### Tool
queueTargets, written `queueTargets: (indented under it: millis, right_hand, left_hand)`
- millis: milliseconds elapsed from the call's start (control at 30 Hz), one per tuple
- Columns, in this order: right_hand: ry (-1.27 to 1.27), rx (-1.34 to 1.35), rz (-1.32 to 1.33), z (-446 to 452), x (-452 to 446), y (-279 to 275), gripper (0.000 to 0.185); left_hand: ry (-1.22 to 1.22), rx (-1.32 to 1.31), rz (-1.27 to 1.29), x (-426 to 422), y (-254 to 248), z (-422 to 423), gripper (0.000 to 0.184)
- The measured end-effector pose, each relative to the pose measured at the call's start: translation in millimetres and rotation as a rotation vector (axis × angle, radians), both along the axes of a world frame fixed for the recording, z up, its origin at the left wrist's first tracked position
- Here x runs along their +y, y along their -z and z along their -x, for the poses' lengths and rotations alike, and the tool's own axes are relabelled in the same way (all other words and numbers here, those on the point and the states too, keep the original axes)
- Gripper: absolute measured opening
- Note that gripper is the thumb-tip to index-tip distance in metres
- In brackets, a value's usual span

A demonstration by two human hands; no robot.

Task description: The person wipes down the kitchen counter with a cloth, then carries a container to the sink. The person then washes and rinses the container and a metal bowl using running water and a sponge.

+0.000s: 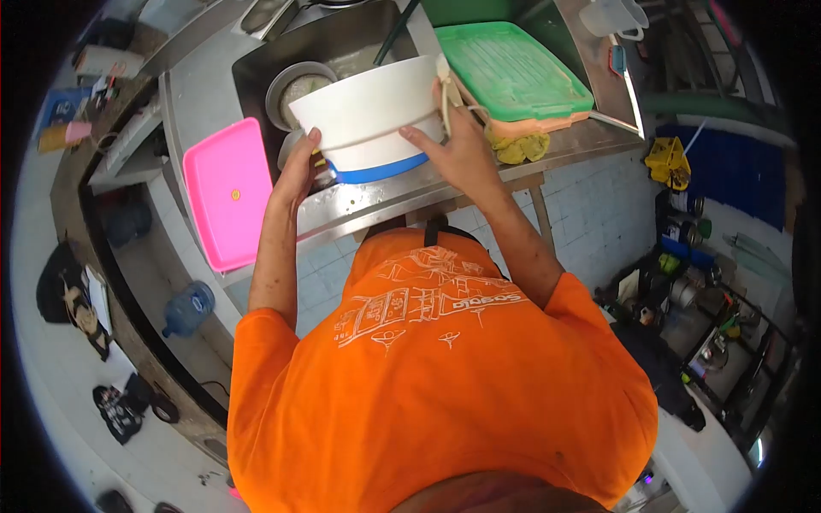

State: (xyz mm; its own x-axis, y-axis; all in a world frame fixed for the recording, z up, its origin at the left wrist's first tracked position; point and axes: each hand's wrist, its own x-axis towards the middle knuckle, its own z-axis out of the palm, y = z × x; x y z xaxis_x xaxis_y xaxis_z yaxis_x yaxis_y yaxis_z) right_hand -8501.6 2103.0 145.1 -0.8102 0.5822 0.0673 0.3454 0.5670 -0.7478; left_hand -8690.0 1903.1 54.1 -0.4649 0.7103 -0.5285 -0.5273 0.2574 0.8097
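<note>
Between my two hands, over the front edge of the metal sink (248, 81), is a tilted white round container (368, 107) with a blue band at its lower edge. My left hand (299, 167) grips its left side, thumb up on the wall. On the right side my right hand (453, 145) holds it, thumb across the wall and fingers behind, beside a pale cord or strap. Behind the container, a round metal bowl (275, 98) sits in the sink. The bright pink tray (235, 195) lies left of my left hand.
A green ribbed lid or tray (513, 68) rests on an orange tray (556, 122) at the right of the counter, with a yellow cloth (520, 148) at the edge. A blue water bottle (188, 309) is at lower left. A clear jug (611, 17) stands at upper right.
</note>
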Motion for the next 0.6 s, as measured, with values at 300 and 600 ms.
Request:
queueTargets:
  millis: [300,600]
  right_hand:
    - [-0.29,0.36,0.094,-66,-16,-26,0.091]
    - [-0.436,0.281,0.091,-192,-14,-32,0.062]
  left_hand:
    - [-0.023,-0.09,-0.271,-38,-99,-68,0.093]
    - [-0.161,-0.146,-0.46,-84,-97,-209,0.091]
